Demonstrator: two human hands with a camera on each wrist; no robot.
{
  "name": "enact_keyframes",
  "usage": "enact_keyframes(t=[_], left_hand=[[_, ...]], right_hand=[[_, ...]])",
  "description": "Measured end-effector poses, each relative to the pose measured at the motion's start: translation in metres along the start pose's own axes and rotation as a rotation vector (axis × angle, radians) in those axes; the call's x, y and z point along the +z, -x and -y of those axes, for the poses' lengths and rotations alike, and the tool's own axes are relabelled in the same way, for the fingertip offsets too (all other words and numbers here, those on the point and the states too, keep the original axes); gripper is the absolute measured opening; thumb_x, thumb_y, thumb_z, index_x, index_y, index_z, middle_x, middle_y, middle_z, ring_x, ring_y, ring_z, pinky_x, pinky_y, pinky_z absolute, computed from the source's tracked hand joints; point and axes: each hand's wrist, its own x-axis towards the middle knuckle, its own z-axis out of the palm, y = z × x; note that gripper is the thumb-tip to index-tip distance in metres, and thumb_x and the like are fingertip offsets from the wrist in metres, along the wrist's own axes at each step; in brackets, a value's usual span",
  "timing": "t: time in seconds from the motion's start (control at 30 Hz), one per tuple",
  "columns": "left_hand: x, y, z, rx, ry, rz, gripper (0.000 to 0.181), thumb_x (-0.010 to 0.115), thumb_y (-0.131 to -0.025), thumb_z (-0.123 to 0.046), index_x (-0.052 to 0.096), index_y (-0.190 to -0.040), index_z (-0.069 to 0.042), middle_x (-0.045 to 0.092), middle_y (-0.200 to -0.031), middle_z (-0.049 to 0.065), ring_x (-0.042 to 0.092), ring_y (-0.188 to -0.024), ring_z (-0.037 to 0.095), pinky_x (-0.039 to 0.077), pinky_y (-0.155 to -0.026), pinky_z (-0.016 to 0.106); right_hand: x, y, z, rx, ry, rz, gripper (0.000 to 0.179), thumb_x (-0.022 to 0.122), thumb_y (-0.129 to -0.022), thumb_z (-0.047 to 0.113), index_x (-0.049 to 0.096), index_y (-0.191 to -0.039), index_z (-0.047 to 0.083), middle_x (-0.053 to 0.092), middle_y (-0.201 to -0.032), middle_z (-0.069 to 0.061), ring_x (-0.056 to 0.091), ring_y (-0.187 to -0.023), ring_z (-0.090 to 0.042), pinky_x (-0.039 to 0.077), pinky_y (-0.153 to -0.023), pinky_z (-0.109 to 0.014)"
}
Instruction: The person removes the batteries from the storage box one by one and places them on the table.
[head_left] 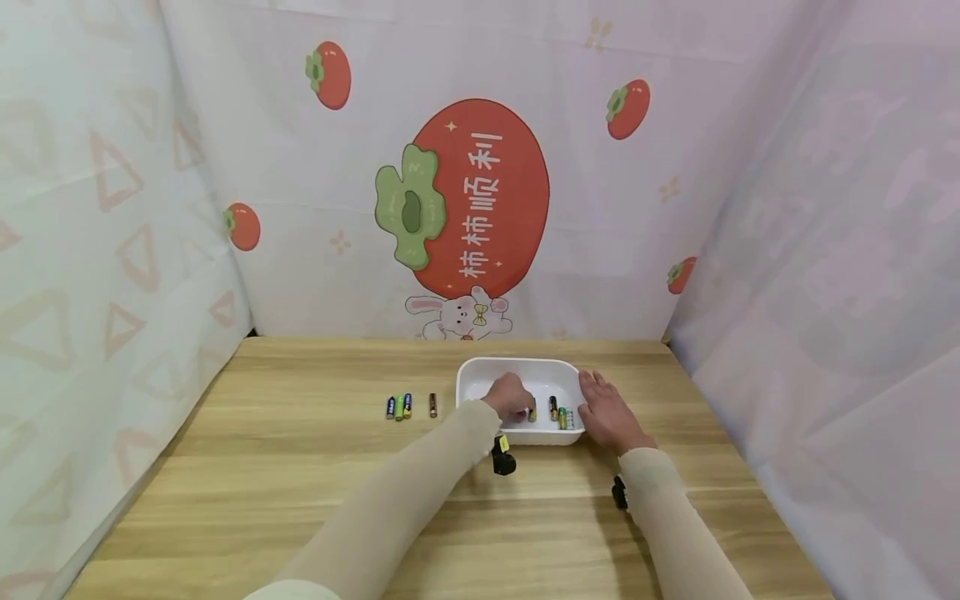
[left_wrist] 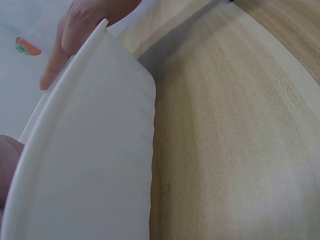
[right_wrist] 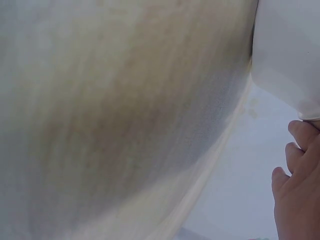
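On the wooden table a white tray [head_left: 468,383] holds several batteries. My left hand [head_left: 508,396] reaches down into it, fingers curled low beside an upright-lying battery [head_left: 532,409]; the back of the hand hides the fingertips, so I cannot tell whether they pinch anything. Farther right in the tray are a black-and-gold battery [head_left: 553,407], a green battery [head_left: 562,418] and a pale battery [head_left: 570,419]. My right hand [head_left: 609,414] rests against the tray's right end, its fingers fairly straight at the rim. In the right wrist view, fingertips [right_wrist: 300,132] show by the tray's outer wall.
Left of the tray lie a single brown battery [head_left: 432,405] and a close row of a dark battery [head_left: 391,407], a green-cased battery [head_left: 399,407] and a blue-and-yellow battery [head_left: 407,406]. A printed cloth [head_left: 585,233] hangs behind the table [head_left: 322,467] and along both sides.
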Motion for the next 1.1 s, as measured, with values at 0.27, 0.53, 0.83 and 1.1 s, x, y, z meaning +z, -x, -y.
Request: enact_keyframes(t=[0.27, 0.53, 0.83, 1.1], left_hand=[[0.013, 0.004, 0.003, 0.075, -0.081, -0.032, 0.023, 0.069, -0.082, -0.003, 0.058, -0.062, -0.003, 0.055, -0.053, 0.007, 0.049, -0.042, 0.016, 0.04, -0.036, 0.025], [0.017, 0.002, 0.002, 0.17, -0.229, -0.082, 0.032, 0.069, -0.077, -0.005, 0.05, -0.052, -0.01, 0.044, -0.041, 0.0, 0.042, -0.036, 0.013, 0.034, -0.034, 0.024], [0.024, -0.012, 0.009, 0.211, -0.258, -0.071, 0.03, 0.069, -0.073, -0.006, 0.05, -0.051, -0.013, 0.044, -0.042, -0.002, 0.044, -0.039, 0.013, 0.035, -0.036, 0.025], [0.022, -0.005, 0.002, 0.188, -0.21, -0.063, 0.031, 0.069, -0.076, -0.007, 0.047, -0.054, -0.013, 0.047, -0.048, 0.001, 0.046, -0.042, 0.014, 0.038, -0.039, 0.026]], right_hand=[[0.009, 0.003, 0.001, -0.014, 0.005, -0.013, 0.059, 0.041, -0.1, 0.018, 0.022, -0.15, -0.007, 0.025, -0.155, -0.021, 0.015, -0.144, -0.039, 0.013, -0.116, -0.054], [0.006, 0.003, 0.004, -0.026, -0.002, -0.023, 0.059, 0.042, -0.099, 0.016, 0.023, -0.149, -0.009, 0.025, -0.155, -0.023, 0.016, -0.143, -0.04, 0.013, -0.116, -0.054], [0.007, 0.004, 0.0, -0.022, -0.011, -0.027, 0.058, 0.041, -0.099, 0.015, 0.023, -0.149, -0.008, 0.026, -0.155, -0.021, 0.016, -0.144, -0.039, 0.013, -0.116, -0.053], [0.005, 0.002, -0.002, -0.026, 0.003, -0.038, 0.058, 0.041, -0.099, 0.016, 0.023, -0.149, -0.008, 0.026, -0.155, -0.022, 0.016, -0.144, -0.039, 0.013, -0.116, -0.053]])
